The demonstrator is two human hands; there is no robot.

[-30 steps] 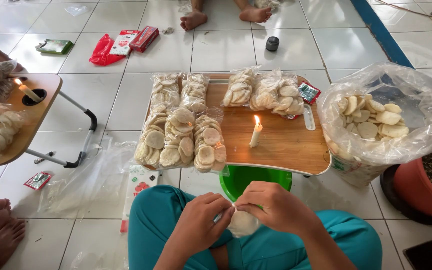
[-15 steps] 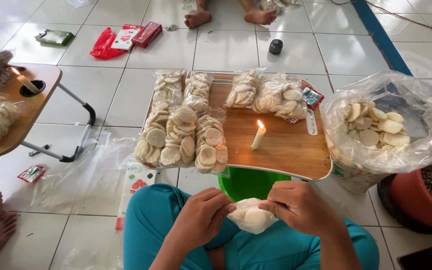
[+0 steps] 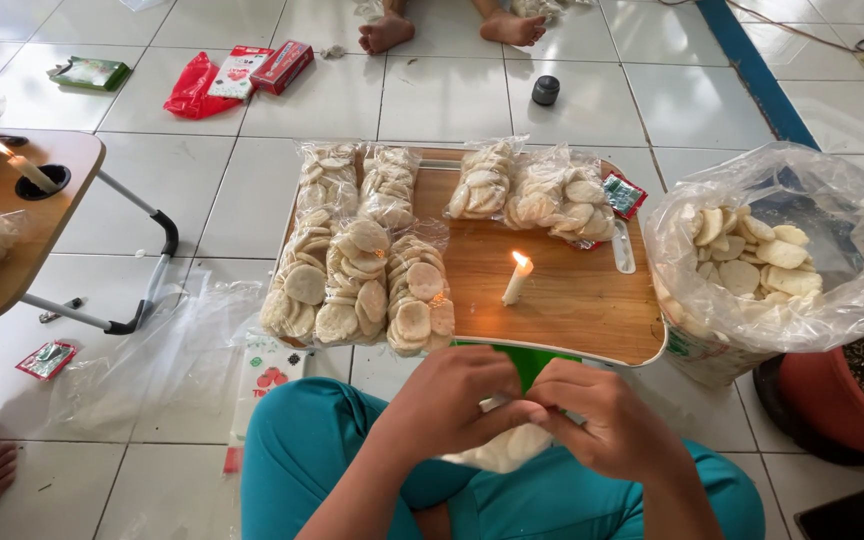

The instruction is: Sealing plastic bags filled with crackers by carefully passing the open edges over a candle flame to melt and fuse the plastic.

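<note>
My left hand (image 3: pixel 452 400) and my right hand (image 3: pixel 597 420) meet over my lap, both pinching the top of a small clear bag of round white crackers (image 3: pixel 500 452). The bag hangs between my teal-clad knees, partly hidden by my fingers. Just beyond my hands stands a low wooden table (image 3: pixel 562 300) with a lit white candle (image 3: pixel 517 280) near its middle. Several sealed cracker bags (image 3: pixel 357 285) lie on its left side and far edge.
A big clear sack of loose crackers (image 3: pixel 767 260) sits at the right, beside a red tub (image 3: pixel 837 400). Another small table with a candle (image 3: pixel 27 170) stands at left. Empty plastic bags (image 3: pixel 167 350) lie on the tiled floor. Another person's feet (image 3: pixel 387 32) show at the far side.
My hands have come together at the top of the cracker bag; half a second ago they held it spread wider apart.
</note>
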